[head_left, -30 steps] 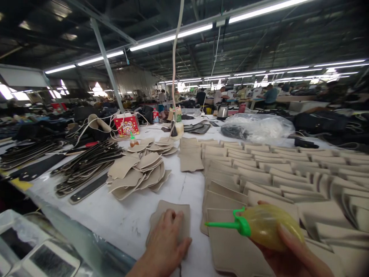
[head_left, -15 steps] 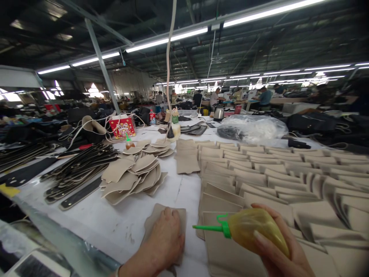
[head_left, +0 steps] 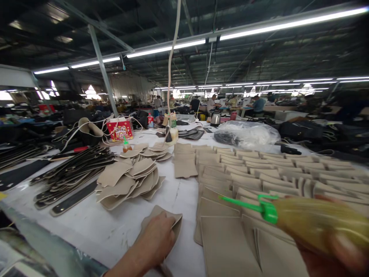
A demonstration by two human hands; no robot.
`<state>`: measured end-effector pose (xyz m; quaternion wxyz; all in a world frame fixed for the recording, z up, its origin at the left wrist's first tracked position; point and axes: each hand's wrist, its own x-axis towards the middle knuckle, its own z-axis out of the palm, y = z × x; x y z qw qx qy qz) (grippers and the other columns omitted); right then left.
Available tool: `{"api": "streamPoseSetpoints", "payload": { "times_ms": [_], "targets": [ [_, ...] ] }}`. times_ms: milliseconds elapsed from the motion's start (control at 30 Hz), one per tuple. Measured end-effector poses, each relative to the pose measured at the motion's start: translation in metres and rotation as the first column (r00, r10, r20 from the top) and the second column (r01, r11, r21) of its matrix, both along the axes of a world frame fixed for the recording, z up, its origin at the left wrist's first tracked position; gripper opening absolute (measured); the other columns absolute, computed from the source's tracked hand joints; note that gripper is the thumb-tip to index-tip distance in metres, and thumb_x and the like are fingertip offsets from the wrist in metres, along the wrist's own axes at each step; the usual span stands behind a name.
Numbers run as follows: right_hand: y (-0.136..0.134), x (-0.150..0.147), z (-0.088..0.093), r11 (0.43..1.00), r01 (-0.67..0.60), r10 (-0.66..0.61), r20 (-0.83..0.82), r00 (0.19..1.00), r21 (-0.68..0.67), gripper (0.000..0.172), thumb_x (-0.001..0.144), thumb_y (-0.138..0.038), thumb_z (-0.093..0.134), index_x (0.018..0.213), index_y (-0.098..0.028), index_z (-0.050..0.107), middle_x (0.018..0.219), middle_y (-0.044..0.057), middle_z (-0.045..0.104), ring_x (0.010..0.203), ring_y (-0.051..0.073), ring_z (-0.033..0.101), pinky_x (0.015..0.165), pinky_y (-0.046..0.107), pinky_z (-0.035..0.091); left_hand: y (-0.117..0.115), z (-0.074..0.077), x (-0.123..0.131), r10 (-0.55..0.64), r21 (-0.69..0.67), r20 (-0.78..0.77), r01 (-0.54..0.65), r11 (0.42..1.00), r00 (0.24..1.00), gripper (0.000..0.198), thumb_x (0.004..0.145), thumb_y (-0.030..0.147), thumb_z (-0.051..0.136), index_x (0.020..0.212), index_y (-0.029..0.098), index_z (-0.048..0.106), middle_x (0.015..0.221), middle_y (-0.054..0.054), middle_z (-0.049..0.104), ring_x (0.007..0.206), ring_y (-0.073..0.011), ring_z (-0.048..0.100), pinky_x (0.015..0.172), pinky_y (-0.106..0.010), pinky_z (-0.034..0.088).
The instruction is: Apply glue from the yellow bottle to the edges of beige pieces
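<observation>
My right hand (head_left: 334, 250) is wrapped round a yellowish squeeze bottle (head_left: 314, 219) with a green nozzle pointing left; both are blurred by motion. Below them lie rows of overlapping beige leather pieces (head_left: 225, 242). At the lower middle, my left hand (head_left: 160, 234) has its fingers curled over a single beige leather piece (head_left: 157, 211), whose right edge is bent up off the white table (head_left: 109, 227). The left fingertips are partly hidden behind the hand. Beyond this hand sits a loose heap of beige leather pieces (head_left: 127, 181).
Dark straps (head_left: 69, 173) are piled at the left. Farther back stand a small bottle with a green tip (head_left: 126, 146), a red box (head_left: 119, 130), a kettle (head_left: 215, 119) and a clear plastic bag (head_left: 248, 134). A cable (head_left: 170, 69) hangs down over the table. People work in the background.
My right hand has moved right and nearer the camera with the squeeze bottle. My left hand has shifted slightly left, and the piece's right edge has come up. The view has turned slightly.
</observation>
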<state>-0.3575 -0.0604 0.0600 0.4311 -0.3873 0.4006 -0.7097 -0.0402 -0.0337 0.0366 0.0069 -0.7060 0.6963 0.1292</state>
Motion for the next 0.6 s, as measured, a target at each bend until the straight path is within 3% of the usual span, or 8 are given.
{"api": "streamPoseSetpoints", "payload": {
  "times_ms": [67, 133, 300, 467, 600],
  "targets": [
    [0.006, 0.020, -0.005, 0.987, -0.121, 0.134, -0.114, 0.984, 0.108, 0.073, 0.063, -0.045, 0.080, 0.128, -0.033, 0.051, 0.112, 0.004, 0.063, 0.092, 0.023, 0.064, 0.073, 0.020, 0.057, 0.001, -0.002, 0.006, -0.046, -0.025, -0.082, 0.044, 0.999, 0.996, 0.043, 0.082, 0.016, 0.036, 0.113, 0.028, 0.063, 0.096, -0.007, 0.065, 0.092, -0.0229, 0.062, 0.085, -0.036, 0.047],
    [0.011, 0.046, -0.010, 0.971, -0.202, 0.232, -0.278, 0.932, 0.132, 0.066, 0.067, -0.048, 0.078, 0.124, -0.029, 0.051, 0.108, 0.003, 0.064, 0.090, 0.020, 0.063, 0.073, 0.016, 0.054, 0.003, -0.005, 0.007, -0.060, -0.028, -0.163, 0.056, 0.998, 0.985, 0.048, 0.084, 0.016, 0.035, 0.122, 0.032, 0.059, 0.097, -0.006, 0.066, 0.095, -0.0228, 0.062, 0.086, -0.036, 0.046],
    [0.012, 0.089, -0.019, 0.979, -0.167, 0.204, -0.507, 0.837, 0.118, 0.061, 0.070, -0.054, 0.073, 0.119, -0.025, 0.050, 0.111, 0.001, 0.060, 0.096, 0.020, 0.059, 0.084, 0.021, 0.045, 0.006, -0.019, 0.007, -0.037, -0.056, -0.292, 0.021, 0.998, 0.956, 0.053, 0.085, 0.012, 0.033, 0.129, 0.031, 0.055, 0.103, -0.004, 0.067, 0.099, -0.0205, 0.062, 0.091, -0.032, 0.045],
    [0.006, 0.103, -0.021, 0.980, -0.179, 0.192, -0.600, 0.777, 0.081, 0.054, 0.071, -0.052, 0.071, 0.115, -0.026, 0.053, 0.108, -0.001, 0.060, 0.094, 0.020, 0.058, 0.083, 0.024, 0.043, 0.009, -0.031, 0.014, -0.071, -0.084, -0.318, 0.047, 0.995, 0.945, 0.057, 0.082, 0.009, 0.034, 0.132, 0.029, 0.051, 0.112, -0.003, 0.065, 0.105, -0.0211, 0.061, 0.096, -0.035, 0.045],
    [-0.001, 0.109, -0.028, 0.979, -0.204, 0.166, -0.657, 0.735, 0.019, 0.050, 0.074, -0.048, 0.071, 0.115, -0.028, 0.053, 0.112, -0.002, 0.060, 0.100, 0.019, 0.057, 0.087, 0.023, 0.042, 0.008, -0.032, 0.013, -0.098, -0.041, -0.273, 0.090, 0.995, 0.957, 0.059, 0.082, 0.007, 0.031, 0.134, 0.029, 0.049, 0.111, -0.005, 0.065, 0.103, -0.0233, 0.062, 0.094, -0.038, 0.048]
  ]
}}
